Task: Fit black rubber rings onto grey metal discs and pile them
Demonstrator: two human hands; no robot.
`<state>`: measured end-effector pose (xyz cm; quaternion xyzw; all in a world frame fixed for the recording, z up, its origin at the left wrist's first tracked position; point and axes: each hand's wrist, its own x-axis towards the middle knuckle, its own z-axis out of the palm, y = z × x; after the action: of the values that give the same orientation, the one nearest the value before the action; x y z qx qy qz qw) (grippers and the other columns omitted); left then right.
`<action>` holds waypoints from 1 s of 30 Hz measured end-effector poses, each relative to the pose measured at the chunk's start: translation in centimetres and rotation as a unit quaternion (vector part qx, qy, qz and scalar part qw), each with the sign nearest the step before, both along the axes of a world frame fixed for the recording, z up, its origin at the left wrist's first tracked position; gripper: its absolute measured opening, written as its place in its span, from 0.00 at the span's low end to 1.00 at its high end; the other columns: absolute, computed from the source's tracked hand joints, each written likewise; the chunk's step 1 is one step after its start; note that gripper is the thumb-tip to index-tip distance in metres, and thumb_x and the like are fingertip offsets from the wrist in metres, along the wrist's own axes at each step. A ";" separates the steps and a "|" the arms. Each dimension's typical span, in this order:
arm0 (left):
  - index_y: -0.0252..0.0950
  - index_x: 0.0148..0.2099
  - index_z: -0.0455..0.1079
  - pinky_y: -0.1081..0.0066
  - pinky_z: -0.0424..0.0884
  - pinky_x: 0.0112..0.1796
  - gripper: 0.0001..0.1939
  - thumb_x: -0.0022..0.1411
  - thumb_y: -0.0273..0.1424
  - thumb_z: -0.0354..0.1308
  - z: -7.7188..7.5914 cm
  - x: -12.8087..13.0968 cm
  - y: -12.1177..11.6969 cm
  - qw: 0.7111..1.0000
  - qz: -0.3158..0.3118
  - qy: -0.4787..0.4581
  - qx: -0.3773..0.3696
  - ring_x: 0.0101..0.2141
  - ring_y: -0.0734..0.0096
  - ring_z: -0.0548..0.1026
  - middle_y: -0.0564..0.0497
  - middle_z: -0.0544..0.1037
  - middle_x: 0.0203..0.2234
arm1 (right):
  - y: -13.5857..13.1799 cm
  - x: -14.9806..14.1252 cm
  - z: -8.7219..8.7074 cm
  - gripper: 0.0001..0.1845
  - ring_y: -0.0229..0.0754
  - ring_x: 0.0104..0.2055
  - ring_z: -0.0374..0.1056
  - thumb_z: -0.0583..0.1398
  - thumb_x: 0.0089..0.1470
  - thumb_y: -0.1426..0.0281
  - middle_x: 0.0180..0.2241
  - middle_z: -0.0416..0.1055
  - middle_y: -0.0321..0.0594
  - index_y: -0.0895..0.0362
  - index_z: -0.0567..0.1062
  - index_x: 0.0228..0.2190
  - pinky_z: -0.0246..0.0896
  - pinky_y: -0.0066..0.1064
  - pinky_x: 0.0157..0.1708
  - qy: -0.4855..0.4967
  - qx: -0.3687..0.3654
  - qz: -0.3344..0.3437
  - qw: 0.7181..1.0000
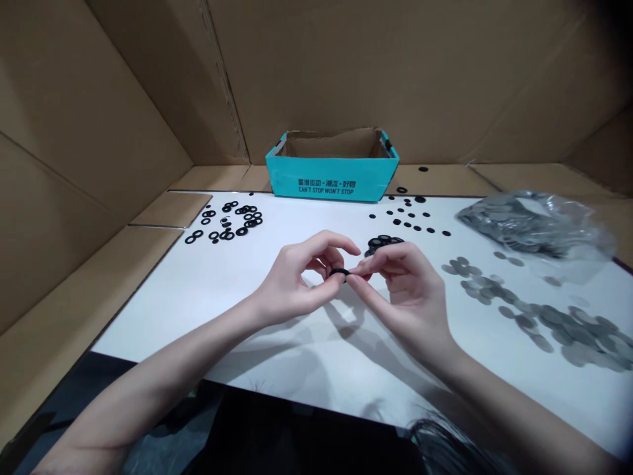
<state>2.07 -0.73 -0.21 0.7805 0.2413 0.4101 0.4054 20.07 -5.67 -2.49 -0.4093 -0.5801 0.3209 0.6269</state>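
Note:
Above the middle of the white tabletop, a small black ring (339,271) is pinched between both hands. My left hand (309,267) grips its left side with thumb and fingers, the index finger arched over it. The thumb and index finger of my right hand (413,280) close on the ring's right edge; whether they hold another small piece there is hidden. Just behind my right hand lies a pile of black rings with grey centres (383,242), partly covered by the fingers. Loose black rings (242,231) are scattered at the back left of the table.
A turquoise cardboard box (324,178) stands at the table's back edge. Small black discs (417,228) lie scattered to its right. Many translucent grey discs (568,326) spread over the right side, below a clear plastic bag (529,221) of similar discs. Cardboard walls (395,72) surround the table.

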 end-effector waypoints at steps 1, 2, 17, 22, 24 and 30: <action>0.38 0.50 0.72 0.75 0.77 0.38 0.14 0.62 0.24 0.62 0.0 -0.1 0.1 1.000 -0.005 -0.001 0.010 0.35 0.75 0.77 0.53 0.77 0.34 | 0.2 0.1 0.2 0.13 0.40 0.33 0.73 0.71 0.53 0.70 0.30 0.73 0.32 0.49 0.71 0.33 0.71 0.36 0.36 0.031 -0.041 0.019 0.999; 0.38 0.52 0.72 0.75 0.78 0.38 0.15 0.63 0.25 0.64 0.0 -0.2 0.3 1.000 -0.012 -0.004 0.022 0.36 0.74 0.78 0.52 0.78 0.35 | 0.3 0.3 0.4 0.16 0.39 0.31 0.73 0.73 0.51 0.66 0.29 0.73 0.32 0.49 0.70 0.33 0.70 0.35 0.34 0.065 -0.090 0.044 0.993; 0.41 0.59 0.71 0.75 0.81 0.46 0.22 0.65 0.27 0.69 -0.7 -0.3 1.0 0.988 -0.060 -0.051 0.133 0.41 0.73 0.83 0.49 0.81 0.46 | 0.8 0.5 1.2 0.27 0.30 0.26 0.66 0.81 0.33 0.67 0.22 0.71 0.25 0.53 0.72 0.30 0.59 0.23 0.32 0.296 -0.353 0.195 0.866; 0.42 0.62 0.70 0.75 0.81 0.46 0.25 0.65 0.28 0.69 -0.6 -0.5 1.2 0.985 -0.056 -0.042 0.158 0.39 0.74 0.83 0.49 0.82 0.47 | 0.8 0.7 1.1 0.26 0.31 0.27 0.68 0.81 0.35 0.63 0.23 0.73 0.26 0.52 0.73 0.30 0.62 0.23 0.32 0.272 -0.341 0.192 0.879; 0.43 0.64 0.68 0.75 0.81 0.46 0.28 0.64 0.29 0.70 -0.7 -0.5 1.2 0.984 -0.049 -0.034 0.169 0.39 0.73 0.83 0.51 0.82 0.43 | 0.8 0.8 1.0 0.24 0.32 0.29 0.71 0.79 0.39 0.59 0.25 0.76 0.29 0.52 0.74 0.31 0.65 0.25 0.34 0.251 -0.312 0.180 0.898; 0.40 0.64 0.67 0.75 0.80 0.47 0.27 0.66 0.25 0.67 -1.3 -0.4 1.2 0.965 -0.021 -0.003 0.263 0.40 0.73 0.83 0.47 0.82 0.50 | 0.5 0.4 0.4 0.24 0.35 0.32 0.76 0.78 0.43 0.60 0.26 0.79 0.29 0.51 0.72 0.34 0.70 0.26 0.36 0.151 -0.234 0.116 0.953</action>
<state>1.66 0.50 -1.52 0.8635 0.1074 0.4525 0.1953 20.43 -5.16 -2.10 -0.4215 -0.4305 0.5762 0.5522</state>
